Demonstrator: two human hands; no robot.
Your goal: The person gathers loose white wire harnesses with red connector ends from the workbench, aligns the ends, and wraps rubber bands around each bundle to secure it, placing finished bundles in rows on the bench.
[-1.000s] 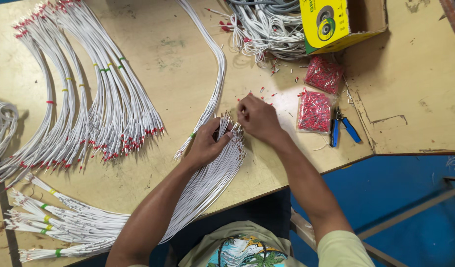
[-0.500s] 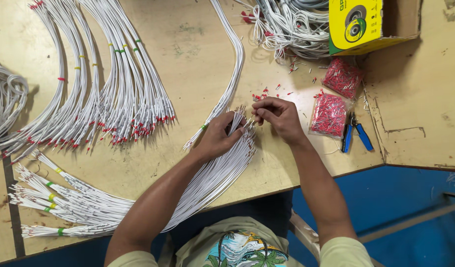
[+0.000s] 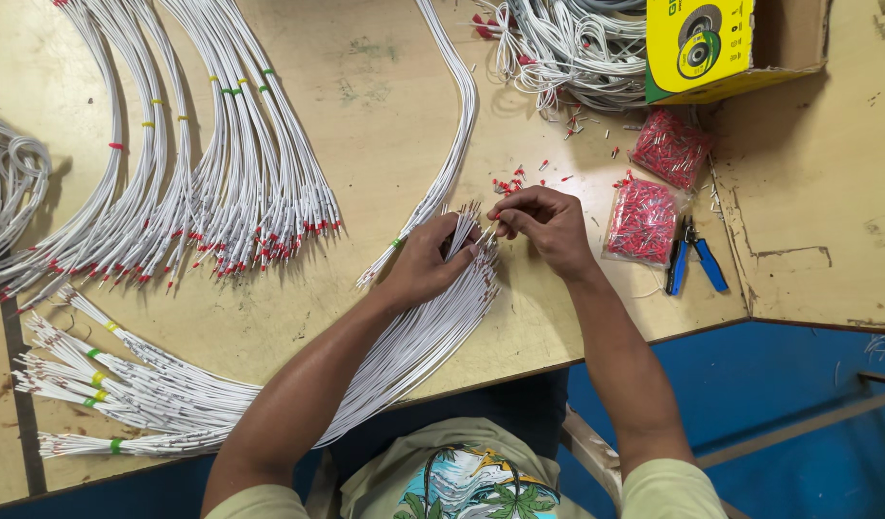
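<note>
1. bundle of white wires [image 3: 418, 336] runs diagonally from lower left up to its bare ends at table centre, right under both hands
2. left hand [image 3: 425, 264] is clamped round those ends
3. right hand [image 3: 548, 226], just right of them, pinches a wire tip; bags of red ferrules [image 3: 642, 219] lie further right

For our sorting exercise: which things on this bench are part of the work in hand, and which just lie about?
In use: left hand; right hand; white wire bundle; loose red ferrules.
Lying about: blue-handled pliers; yellow box; finished wire bundles.
</note>
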